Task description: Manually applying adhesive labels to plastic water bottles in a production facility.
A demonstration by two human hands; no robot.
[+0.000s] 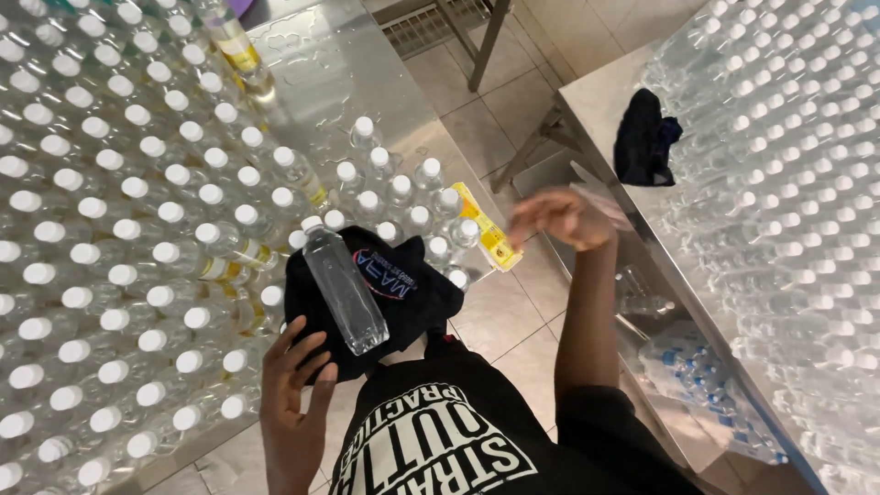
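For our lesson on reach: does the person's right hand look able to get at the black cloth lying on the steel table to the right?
Probably yes. The right hand is raised and empty near that table's edge, and the black cloth lies on bare steel just beyond it, with nothing between.

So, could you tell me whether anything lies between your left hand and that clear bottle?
Yes: a black cloth lies between the left hand and the clear bottle. The bottle rests on the cloth, and the fingers cradle it from beneath. The right hand is off to the side.
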